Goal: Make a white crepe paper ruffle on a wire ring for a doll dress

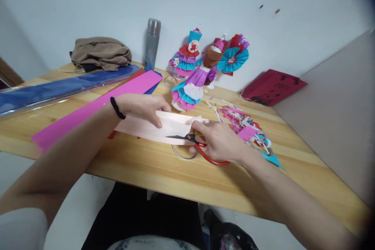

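Observation:
A pale white-pink paper strip [146,127] lies across the table in front of me. My left hand [143,109], with a black band at the wrist, grips its upper edge, thumb on the near face and the other fingers partly hidden. My right hand [216,140] is closed round red-handled scissors [190,137]. Their dark blades point left and lie over the lower part of the strip, near its right end. Whether the blades are fully closed is hard to tell. A thin pale ring [184,158] lies just below the strip.
A pink paper strip [102,105] and blue packaged sheets [73,82] lie left. Ruffled paper dolls [190,82], a grey bottle [152,43] and a brown cloth [101,52] stand behind. Paper scraps [249,129] and a dark red bag [272,86] are right.

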`<control>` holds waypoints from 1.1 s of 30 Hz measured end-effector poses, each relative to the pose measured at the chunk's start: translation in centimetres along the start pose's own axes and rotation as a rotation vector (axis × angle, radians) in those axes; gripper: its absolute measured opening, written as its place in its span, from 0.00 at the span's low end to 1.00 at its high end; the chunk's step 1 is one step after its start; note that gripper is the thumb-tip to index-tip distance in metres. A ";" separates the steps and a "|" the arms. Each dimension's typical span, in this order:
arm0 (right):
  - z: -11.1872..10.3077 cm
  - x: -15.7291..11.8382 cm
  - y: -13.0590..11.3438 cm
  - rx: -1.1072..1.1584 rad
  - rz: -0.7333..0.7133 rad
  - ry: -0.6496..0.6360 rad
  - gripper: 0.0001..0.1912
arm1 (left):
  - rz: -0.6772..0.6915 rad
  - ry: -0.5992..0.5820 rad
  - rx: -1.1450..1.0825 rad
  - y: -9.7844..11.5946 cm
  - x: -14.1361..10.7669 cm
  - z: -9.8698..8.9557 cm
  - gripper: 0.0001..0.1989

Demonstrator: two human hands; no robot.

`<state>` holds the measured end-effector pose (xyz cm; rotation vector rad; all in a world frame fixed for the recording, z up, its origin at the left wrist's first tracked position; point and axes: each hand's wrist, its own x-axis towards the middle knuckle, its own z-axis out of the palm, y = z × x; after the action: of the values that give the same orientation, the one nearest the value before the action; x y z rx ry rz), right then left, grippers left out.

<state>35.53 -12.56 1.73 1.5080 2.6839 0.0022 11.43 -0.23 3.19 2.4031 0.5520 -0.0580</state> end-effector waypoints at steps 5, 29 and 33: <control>0.3 -0.1 0.0 -0.015 0.033 -0.001 0.13 | -0.009 -0.016 -0.013 0.4 -0.2 -0.2 0.12; -0.1 0.3 -0.8 -0.077 0.027 -0.017 0.16 | 0.014 0.019 -0.121 -0.1 0.1 0.2 0.10; -0.2 0.7 -1.1 -0.036 0.008 -0.032 0.18 | -0.012 0.052 -0.139 0.2 0.1 0.3 0.14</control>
<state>34.22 -12.55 1.89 1.4954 2.6389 0.0261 11.61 -0.55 3.09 2.2711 0.5758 0.0363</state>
